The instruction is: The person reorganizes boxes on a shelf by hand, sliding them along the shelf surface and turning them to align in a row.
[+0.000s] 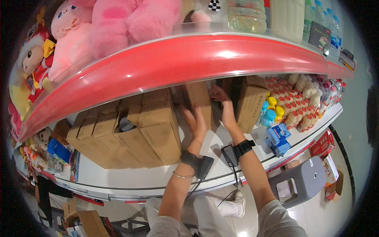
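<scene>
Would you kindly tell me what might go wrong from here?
The cable hanging below the right wrist device might snag on the white shelf. The middle box, between the left hand and right hand, could slip, as its hold is unclear, or knock nearby boxes.

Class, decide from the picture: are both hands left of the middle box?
No, the right hand is right of the middle box.

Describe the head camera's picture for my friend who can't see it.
A person's left hand and right hand reach in on either side of a cardboard box over a white shelf, beneath a curved red shelf edge. More cardboard boxes stand to the left, small red-capped bottles to the right, and pink plush toys above.
</scene>
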Motion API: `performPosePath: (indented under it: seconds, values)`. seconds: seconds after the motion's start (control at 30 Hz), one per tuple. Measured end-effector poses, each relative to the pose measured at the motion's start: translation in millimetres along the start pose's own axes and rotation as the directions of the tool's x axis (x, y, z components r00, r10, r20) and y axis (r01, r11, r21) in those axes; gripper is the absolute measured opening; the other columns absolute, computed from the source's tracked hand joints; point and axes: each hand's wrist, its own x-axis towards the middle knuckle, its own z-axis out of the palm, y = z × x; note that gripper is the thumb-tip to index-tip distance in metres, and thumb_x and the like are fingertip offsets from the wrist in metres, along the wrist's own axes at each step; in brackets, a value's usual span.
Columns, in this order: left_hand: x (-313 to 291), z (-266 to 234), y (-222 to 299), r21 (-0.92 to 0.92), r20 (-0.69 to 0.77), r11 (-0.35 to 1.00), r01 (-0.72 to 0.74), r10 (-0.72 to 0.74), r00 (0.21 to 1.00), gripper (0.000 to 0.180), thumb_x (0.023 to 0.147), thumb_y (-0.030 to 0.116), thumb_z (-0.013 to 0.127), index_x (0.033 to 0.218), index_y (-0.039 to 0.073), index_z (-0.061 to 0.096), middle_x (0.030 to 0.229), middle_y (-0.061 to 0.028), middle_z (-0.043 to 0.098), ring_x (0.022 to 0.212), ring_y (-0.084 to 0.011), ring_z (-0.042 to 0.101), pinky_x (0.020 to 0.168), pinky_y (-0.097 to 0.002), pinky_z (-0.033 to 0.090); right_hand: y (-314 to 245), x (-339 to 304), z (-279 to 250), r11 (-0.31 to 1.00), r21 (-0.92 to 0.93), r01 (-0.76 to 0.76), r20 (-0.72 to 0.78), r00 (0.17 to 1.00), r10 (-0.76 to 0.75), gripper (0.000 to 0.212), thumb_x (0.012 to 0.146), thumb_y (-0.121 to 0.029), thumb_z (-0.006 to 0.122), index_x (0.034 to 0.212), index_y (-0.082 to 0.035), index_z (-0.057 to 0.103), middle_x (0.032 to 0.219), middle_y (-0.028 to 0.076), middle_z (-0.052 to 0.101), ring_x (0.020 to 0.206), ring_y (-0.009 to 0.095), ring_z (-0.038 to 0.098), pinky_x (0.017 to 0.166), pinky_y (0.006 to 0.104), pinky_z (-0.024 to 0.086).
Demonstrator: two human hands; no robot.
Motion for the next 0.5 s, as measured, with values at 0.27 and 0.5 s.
performPosePath:
  seconds: [0.27, 0.5]
  values:
    - [-5.8, -1.9, 2.5, 0.191, 0.202, 0.967, -0.168, 0.129, 0.971, 0.060, 0.086, 0.030, 0.053, 0.132, -0.002, 0.033, 0.125, -0.0256, 0.046, 0.114, -0.0402, 0.045, 0.096, -0.0421, 0.035, -55.5, -9.0, 23.8, 0.900, -0.340, 0.274, -0.420, 0.811, -0.406, 0.055, 0.092, -0.028, 0.038, 0.138, 0.000, 0.025, 0.140, 0.015, 0.029, 0.131, 0.027, 0.025, 0.108, 0.0352, 0.015]
    - [-7.3, 3.1, 3.9, 0.098, 0.206, 0.977, -0.191, 0.168, 0.964, 0.055, 0.086, 0.029, 0.051, 0.131, 0.002, 0.035, 0.119, -0.0238, 0.051, 0.108, -0.0401, 0.050, 0.091, -0.0420, 0.040, -62.1, -9.9, 16.9, 0.801, -0.482, 0.355, -0.335, 0.770, -0.543, 0.036, 0.087, -0.017, 0.050, 0.118, -0.001, 0.048, 0.126, 0.015, 0.045, 0.120, 0.029, 0.038, 0.104, 0.0379, 0.026]
